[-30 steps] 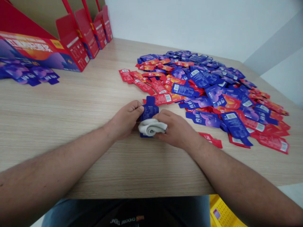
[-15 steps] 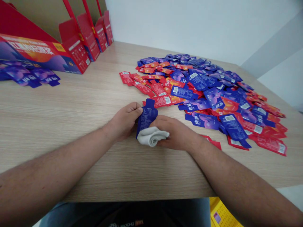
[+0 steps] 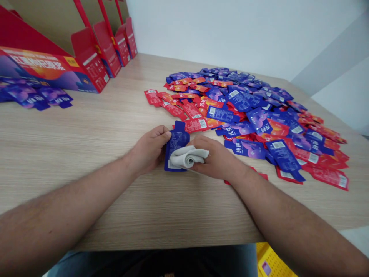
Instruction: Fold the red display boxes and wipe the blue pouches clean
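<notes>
A blue pouch (image 3: 176,143) with a narrow tab at its top and a white label low on its back is pinched along its left edge by my left hand (image 3: 152,149). In my right hand (image 3: 217,157) is a rolled white cloth (image 3: 190,157), lying across the lower right part of the pouch. Part of the pouch is hidden behind the cloth and my right fingers. Just beyond both hands begins a heap of blue and red pouches (image 3: 245,98). A red pouch (image 3: 261,176) lies partly under my right forearm.
Red and blue printed cardboard boxes (image 3: 89,65) stand open at the back left. Several blue pouches (image 3: 34,94) lie in front of them. A white wall (image 3: 219,30) borders the wooden table (image 3: 115,127) behind. Below the front edge, at right, sits a yellow basket (image 3: 273,261).
The cloth in my right hand has shifted slightly up and right over the pouch. The pouch has turned flatter toward me, and its white label now shows.
</notes>
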A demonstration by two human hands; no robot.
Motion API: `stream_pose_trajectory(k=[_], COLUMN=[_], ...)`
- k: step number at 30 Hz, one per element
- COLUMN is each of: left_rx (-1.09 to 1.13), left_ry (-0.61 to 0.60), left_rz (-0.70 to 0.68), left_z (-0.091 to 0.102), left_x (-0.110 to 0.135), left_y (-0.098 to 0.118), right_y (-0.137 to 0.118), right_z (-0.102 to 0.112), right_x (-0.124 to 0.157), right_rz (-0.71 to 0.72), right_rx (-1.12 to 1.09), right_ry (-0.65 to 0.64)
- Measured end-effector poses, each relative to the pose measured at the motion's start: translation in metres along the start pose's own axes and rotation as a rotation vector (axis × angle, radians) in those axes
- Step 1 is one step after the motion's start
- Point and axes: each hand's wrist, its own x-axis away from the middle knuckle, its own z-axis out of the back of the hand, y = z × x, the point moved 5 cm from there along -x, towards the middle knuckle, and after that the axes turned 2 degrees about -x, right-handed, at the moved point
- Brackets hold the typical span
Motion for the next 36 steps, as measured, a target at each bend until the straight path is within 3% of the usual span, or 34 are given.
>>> stream_pose_trajectory(k=[2, 5, 7, 11, 16, 31, 36], left_rx=[-0.079, -0.196, -0.236, -0.335, -0.354, -0.371, -0.253], left_ry=[-0.059, -0.137, -0.173, -0.231, -0.312, -0.3, -0.27], left_rz=[-0.014, -0.021, -0.064, -0.183, -0.203, -0.235, -0.143], left_z=[-0.002, -0.004, -0.004, -0.005, -0.005, -0.005, -0.007], left_x=[0.001, 0.005, 0.006, 0.007, 0.006, 0.005, 0.003], left_y=[-0.001, -0.002, 0.0, 0.003, 0.001, 0.002, -0.001], right_y=[0.005, 0.017, 0.021, 0.02, 0.021, 0.021, 0.004], right_z=[0.002, 0.013, 0.017, 0.016, 0.021, 0.02, 0.008], right_x=[-0.001, 0.0, 0.001, 0.0, -0.001, 0.0, -0.001], right_rz=[-0.027, -0.155, -0.208, -0.192, -0.266, -0.289, -0.115], right_rx=[0.032, 0.127, 0.154, 0.106, 0.091, 0.094, 0.026], right_ry=[0.032, 0.225, 0.287, 0.239, 0.281, 0.303, 0.176])
